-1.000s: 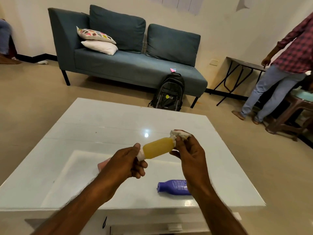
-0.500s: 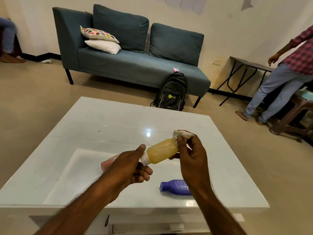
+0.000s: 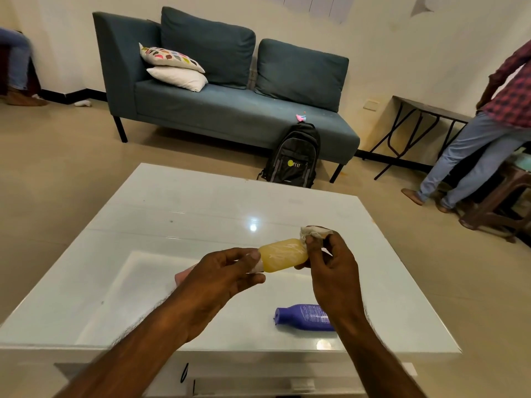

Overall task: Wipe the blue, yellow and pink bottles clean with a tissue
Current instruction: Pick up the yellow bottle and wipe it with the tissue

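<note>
Head view: my left hand (image 3: pixel 218 278) grips the yellow bottle's (image 3: pixel 284 255) cap; my right hand (image 3: pixel 334 271) pinches a tissue (image 3: pixel 311 232) at its 2 o'clock end.

A glossy white table (image 3: pixel 201 214) fills the foreground on a beige tiled floor (image 3: pixel 57 173), a ceiling light glinting off its top toward the far edge. Against the cream wall (image 3: pixel 373 53) stands a teal sofa (image 3: pixel 230 110) with two back cushions, and a patterned pillow (image 3: pixel 171 56) lies on a white pillow (image 3: pixel 178 78) at its left end; a black backpack (image 3: pixel 293 159) leans on the sofa's front. At the right, a dark folding table (image 3: pixel 425 110) stands by the wall, where a person in a checked shirt and jeans (image 3: pixel 482 145) is standing.
</note>
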